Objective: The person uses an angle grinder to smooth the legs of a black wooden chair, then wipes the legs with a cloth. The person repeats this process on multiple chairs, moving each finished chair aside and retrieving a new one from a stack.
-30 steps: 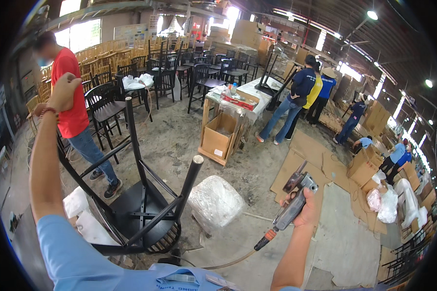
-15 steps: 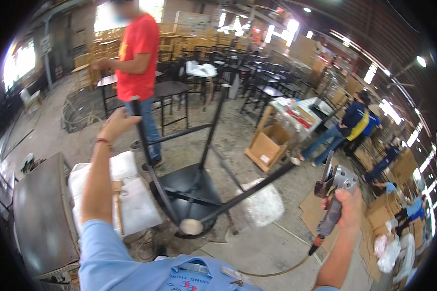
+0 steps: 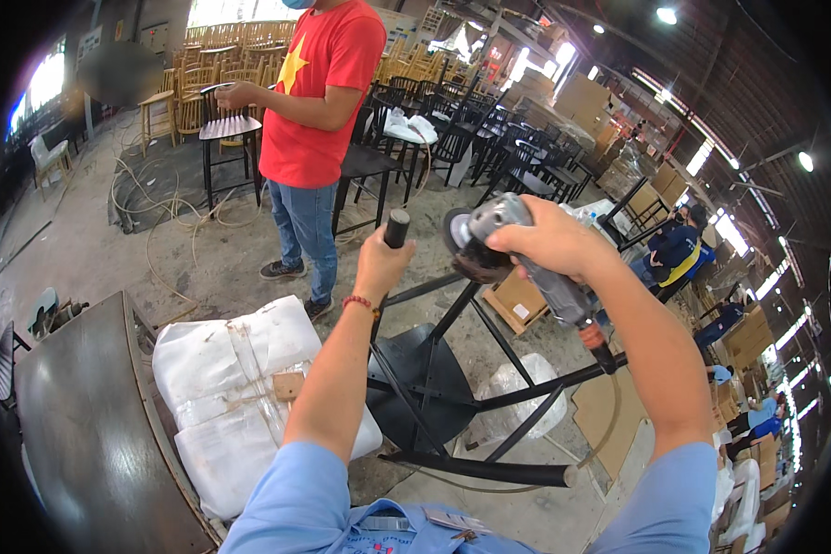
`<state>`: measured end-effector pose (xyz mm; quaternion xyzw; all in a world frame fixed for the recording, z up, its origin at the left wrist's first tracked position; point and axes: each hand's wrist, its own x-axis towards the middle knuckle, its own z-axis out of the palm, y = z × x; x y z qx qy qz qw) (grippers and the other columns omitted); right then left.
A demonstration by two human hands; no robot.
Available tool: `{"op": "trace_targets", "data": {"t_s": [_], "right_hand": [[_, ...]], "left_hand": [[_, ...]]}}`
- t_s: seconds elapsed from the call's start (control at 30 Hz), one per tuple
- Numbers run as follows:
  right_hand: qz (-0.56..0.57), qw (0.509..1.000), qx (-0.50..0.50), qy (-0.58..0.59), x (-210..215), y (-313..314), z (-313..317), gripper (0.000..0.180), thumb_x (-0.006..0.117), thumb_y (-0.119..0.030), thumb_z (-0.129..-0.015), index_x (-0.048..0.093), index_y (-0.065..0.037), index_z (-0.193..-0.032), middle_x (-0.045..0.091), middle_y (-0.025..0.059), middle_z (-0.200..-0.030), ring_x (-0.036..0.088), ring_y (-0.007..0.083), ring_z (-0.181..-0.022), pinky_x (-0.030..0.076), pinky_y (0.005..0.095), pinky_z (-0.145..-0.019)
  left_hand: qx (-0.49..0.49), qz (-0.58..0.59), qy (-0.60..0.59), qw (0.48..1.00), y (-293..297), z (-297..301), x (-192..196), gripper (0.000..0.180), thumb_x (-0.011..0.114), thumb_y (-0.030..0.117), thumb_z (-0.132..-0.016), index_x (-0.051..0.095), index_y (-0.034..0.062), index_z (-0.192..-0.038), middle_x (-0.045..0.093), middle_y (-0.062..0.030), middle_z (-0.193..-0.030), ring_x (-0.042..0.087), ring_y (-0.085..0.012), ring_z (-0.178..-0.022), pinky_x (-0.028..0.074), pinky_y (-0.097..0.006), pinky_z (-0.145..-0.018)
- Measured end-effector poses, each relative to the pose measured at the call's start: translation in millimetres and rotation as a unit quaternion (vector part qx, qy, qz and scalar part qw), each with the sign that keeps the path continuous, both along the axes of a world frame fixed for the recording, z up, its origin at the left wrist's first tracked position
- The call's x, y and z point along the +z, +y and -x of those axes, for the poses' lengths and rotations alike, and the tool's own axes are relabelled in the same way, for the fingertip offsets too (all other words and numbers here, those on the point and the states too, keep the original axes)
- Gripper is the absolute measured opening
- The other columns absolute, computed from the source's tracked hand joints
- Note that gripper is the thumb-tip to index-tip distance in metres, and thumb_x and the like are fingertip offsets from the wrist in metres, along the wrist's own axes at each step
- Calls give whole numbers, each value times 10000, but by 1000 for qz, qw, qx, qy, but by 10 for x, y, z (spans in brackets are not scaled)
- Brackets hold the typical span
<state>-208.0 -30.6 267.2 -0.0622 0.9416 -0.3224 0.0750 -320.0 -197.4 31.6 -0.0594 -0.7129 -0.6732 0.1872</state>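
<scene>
My left hand (image 3: 379,268) is wrapped round one leg of a black stool (image 3: 414,369), just below the leg's bare end. The stool is tilted upside down, its seat low and its legs pointing up and outward. My right hand (image 3: 563,242) grips a grey angle grinder (image 3: 556,294) by its body. The grinder's disc faces left, above the stool's crossbars and to the right of the held leg, apart from it. A thin hose (image 3: 616,415) runs from the tool's red and black end down past the stool.
A white wrapped package (image 3: 222,369) with a small wooden block (image 3: 288,386) lies left of the stool, beside a dark metal-topped cabinet (image 3: 92,425). A person in a red shirt (image 3: 328,129) stands close ahead. Cardboard (image 3: 609,420) and a plastic-wrapped bundle (image 3: 526,392) are on the right.
The stool has turned, and my left hand has moved right, closing round a leg. My right hand has brought the grinder left and up, over the stool. The view has shifted.
</scene>
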Motion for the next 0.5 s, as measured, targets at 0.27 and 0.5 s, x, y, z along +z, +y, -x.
{"op": "trace_targets", "data": {"t_s": [0.27, 0.5], "right_hand": [[-53, 997, 19, -45, -90, -624, 519, 378, 730, -264, -815, 577, -31, -1070, 602, 56, -794, 584, 129, -564, 500, 287, -540], [-101, 994, 32, -41, -233, -614, 821, 390, 735, -263, -800, 580, -24, -1066, 631, 76, -837, 606, 148, -571, 506, 302, -543]], "left_hand": [[10, -61, 38, 997, -72, 101, -76, 250, 700, 155, -790, 656, 13, -991, 695, -166, -844, 668, -312, -777, 508, -376, -736], [20, -33, 21, 999, -52, -1, -22, 266, 708, 169, -782, 653, 7, -985, 693, -202, -870, 677, -359, -825, 511, -374, -744]]}}
